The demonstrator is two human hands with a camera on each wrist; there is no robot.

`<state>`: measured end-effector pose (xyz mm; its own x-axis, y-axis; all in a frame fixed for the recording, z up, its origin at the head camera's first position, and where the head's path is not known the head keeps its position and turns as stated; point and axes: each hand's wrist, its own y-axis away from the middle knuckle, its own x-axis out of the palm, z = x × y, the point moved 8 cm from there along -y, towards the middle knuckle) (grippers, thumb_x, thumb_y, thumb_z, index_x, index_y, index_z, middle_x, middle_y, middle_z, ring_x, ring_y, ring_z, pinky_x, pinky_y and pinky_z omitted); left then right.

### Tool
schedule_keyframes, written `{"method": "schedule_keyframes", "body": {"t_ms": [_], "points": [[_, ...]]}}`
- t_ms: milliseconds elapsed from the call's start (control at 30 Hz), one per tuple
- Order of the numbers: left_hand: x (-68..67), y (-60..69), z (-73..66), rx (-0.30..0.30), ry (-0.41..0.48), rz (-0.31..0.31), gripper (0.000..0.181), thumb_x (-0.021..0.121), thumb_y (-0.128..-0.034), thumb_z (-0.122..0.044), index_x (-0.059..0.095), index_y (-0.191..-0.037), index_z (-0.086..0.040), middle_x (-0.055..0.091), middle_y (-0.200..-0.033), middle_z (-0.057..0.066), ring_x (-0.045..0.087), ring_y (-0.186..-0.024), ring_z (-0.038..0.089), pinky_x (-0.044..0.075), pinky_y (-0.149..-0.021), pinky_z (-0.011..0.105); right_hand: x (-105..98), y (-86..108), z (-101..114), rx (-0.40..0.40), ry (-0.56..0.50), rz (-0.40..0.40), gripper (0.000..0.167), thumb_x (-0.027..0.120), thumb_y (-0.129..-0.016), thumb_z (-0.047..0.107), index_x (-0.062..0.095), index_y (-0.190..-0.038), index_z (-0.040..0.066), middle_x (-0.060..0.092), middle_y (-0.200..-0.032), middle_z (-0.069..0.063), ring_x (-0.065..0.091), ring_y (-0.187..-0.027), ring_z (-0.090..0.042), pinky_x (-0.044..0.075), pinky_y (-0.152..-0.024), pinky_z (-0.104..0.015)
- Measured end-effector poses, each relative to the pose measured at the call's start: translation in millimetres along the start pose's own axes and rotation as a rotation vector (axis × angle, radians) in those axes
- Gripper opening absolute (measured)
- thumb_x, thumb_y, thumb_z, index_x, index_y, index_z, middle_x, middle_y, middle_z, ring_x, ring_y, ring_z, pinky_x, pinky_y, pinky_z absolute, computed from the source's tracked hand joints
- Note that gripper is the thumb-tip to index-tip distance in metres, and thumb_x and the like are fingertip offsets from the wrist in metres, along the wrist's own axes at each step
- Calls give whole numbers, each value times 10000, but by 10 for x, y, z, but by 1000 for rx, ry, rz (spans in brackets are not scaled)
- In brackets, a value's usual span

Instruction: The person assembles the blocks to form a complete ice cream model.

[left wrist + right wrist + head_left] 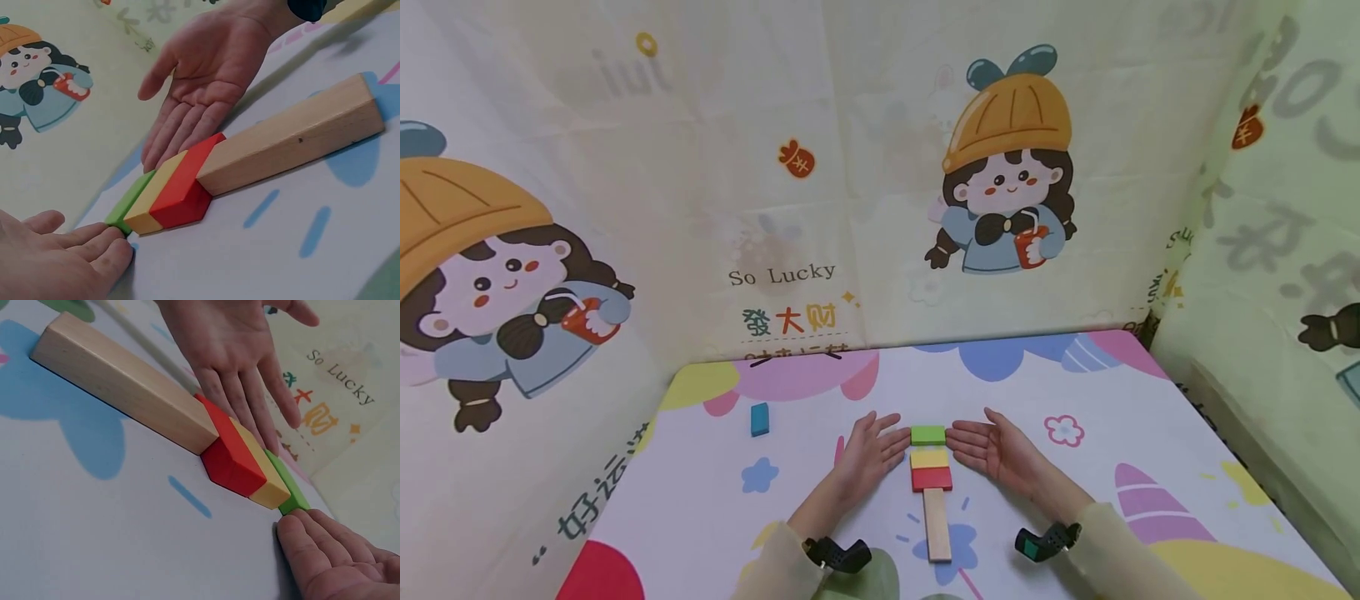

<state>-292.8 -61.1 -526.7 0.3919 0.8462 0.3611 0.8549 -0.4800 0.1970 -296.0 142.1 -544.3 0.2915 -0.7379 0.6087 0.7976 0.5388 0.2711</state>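
A green block (928, 435) lies on the table between both hands. Straight fingertips of my left hand (867, 454) touch or nearly touch its left end, the palm facing inward. From the other side my right hand (1000, 450) reaches its right end in the same way, fingers extended. Just nearer to me is a yellow block (929, 458), a thin gap between it and the green one in the head view. Against the yellow block sits a red block (932, 478). A long plain wooden block (937, 525) extends from the red one toward me.
Toward the back left of the patterned table (692, 467) stands a blue block (760, 419), apart from the row. Cloth walls (880, 167) with cartoon prints enclose the table at the back and sides. Each wrist wears a black strap device (838, 556).
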Motion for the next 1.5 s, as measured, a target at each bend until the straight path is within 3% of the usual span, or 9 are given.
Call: {"method": "schedule_keyframes", "body": {"t_ms": [400,767,833,900,1000,1100,1200,1333,1500], "points": [[28,129,15,-4,-4,11,872,297,-1057,-628,112,-1638,-4,248,-1661,297,234,-1556,449,188,-1274,536,45,56,-36,11,25,-14,803,262,-1115,527,144,-1602,-101,392,-1586,-240,476,-1446,-316,378,-1180,-419],[59,183,29,10,13,22,865,326,-1066,-600,104,-1632,15,210,-1671,300,200,-1567,444,167,-1278,521,59,85,-45,-9,64,-43,737,256,-1133,457,134,-1605,-96,344,-1613,-261,503,-1435,-304,387,-1175,-412],[66,204,35,19,14,26,851,325,-1075,-576,96,-1629,27,196,-1673,307,192,-1567,447,166,-1277,518,48,93,-30,-30,142,-80,688,271,-1140,408,160,-1603,-89,360,-1609,-274,552,-1396,-290,431,-1148,-390],[43,226,42,33,-12,10,858,331,-1071,-583,111,-1626,34,212,-1667,310,217,-1561,447,184,-1273,513,33,102,2,-65,300,-141,641,344,-1134,371,239,-1592,-66,414,-1588,-276,606,-1341,-282,485,-1109,-361],[-41,257,24,53,-79,-32,831,322,-1076,-562,147,-1618,45,256,-1647,320,266,-1544,451,204,-1268,517,66,121,83,-161,697,-246,520,513,-1088,304,450,-1513,12,550,-1487,-222,659,-1253,-279,548,-1049,-379],[-156,269,-26,73,-189,-63,794,297,-1093,-532,190,-1601,69,301,-1623,328,302,-1527,452,222,-1261,525,193,146,152,-294,1091,-275,389,646,-1020,246,613,-1384,115,631,-1391,-112,651,-1237,-296,546,-1047,-469],[-274,299,-111,110,-349,-90,736,253,-1116,-484,260,-1568,96,344,-1596,332,332,-1508,460,251,-1244,544,353,164,156,-416,1351,-219,321,703,-979,210,682,-1298,177,638,-1372,-62,619,-1270,-313,517,-1062,-544],[-458,353,-240,152,-653,-201,644,328,-1117,-442,391,-1527,50,446,-1551,277,450,-1430,442,335,-1207,583,497,178,90,-469,1534,-121,295,739,-950,237,713,-1245,236,601,-1423,-58,568,-1319,-334,483,-1080,-591],[-681,380,-412,158,-1239,-338,645,603,-1020,-380,415,-1552,-69,469,-1557,151,456,-1438,336,392,-1187,549,602,201,27,-506,1648,-13,299,767,-928,273,725,-1224,262,588,-1455,-44,525,-1377,-332,474,-1086,-603]]}}
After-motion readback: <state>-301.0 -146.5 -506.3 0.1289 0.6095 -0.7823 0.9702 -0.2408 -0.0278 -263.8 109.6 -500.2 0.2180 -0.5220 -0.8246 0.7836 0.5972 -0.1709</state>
